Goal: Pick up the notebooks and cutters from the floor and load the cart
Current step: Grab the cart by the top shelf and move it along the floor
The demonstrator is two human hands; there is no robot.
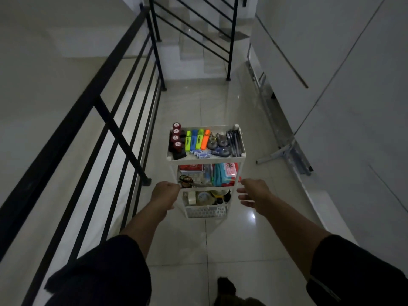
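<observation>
No print can be read — the labels on the cart's (240,159) items are too blurred.

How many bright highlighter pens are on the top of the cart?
4. They lie side by side on the cart's top shelf: a yellow-green highlighter, a blue highlighter, a green highlighter and an orange highlighter. None looks hidden.

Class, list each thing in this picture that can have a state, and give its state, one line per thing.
cart: upright on the floor, all three shelves loaded
left hand: closed at the cart's left post
right hand: open, fingers spread beside the cart's right post
highlighters: capped, lying side by side
tape roll: on the bottom shelf
</observation>
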